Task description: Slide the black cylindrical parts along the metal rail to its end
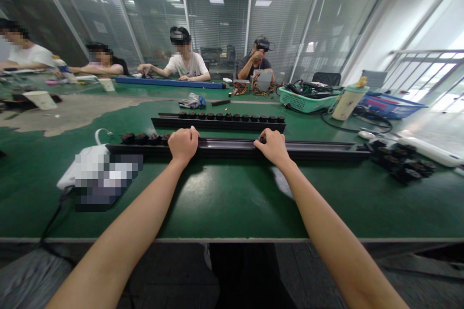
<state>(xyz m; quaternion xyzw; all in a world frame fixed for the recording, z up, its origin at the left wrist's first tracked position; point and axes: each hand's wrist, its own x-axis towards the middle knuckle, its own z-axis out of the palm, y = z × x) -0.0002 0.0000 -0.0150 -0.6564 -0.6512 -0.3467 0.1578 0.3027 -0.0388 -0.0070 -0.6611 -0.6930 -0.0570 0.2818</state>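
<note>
A long black rail with a grey inner channel lies crosswise on the green table. Several round black parts sit in a row at its left end. My left hand is closed over the rail just right of that row, its fingertips hidden behind. Farther right, my right hand pinches a small black part at the channel; the fingers cover most of it. Behind stands a second, shorter black rail with a row of similar round parts along it. A loose pile of such parts lies by the long rail's right end.
A white device and a blurred-out flat item lie at the left. Behind are a crumpled cloth, a green basket of cables, a pale bottle and a blue basket. Several people sit across the table.
</note>
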